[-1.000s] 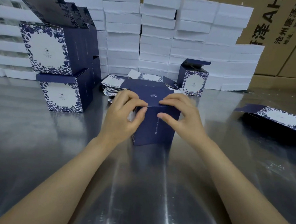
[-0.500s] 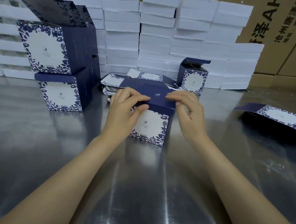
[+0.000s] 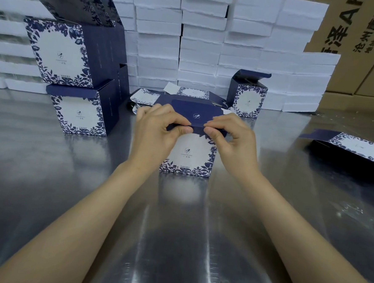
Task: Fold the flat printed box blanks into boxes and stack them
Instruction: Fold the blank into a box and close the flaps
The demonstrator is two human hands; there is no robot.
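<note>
closing the lid, head view: left hand (image 3: 158,131) and right hand (image 3: 232,139) each pinch the front edge of the navy lid flap (image 3: 196,115) on the printed box (image 3: 189,154), upright on the steel table (image 3: 69,189). next, likely: tuck the flap in, then add it to the stacked boxes (image 3: 78,108) left of it.

I am working with bare hands and bare forearms.
My left grip (image 3: 158,131) and right grip (image 3: 232,139) are showing uncovered, the fingers slim, the thumbnails (image 3: 184,130) trimmed short and looking plain. My left forearm (image 3: 85,218) and right forearm (image 3: 286,217) are showing bare and smooth from the wrists down to the lower corners of the view, where they are being cut off, so I cannot tell what I am wearing higher up.
</note>
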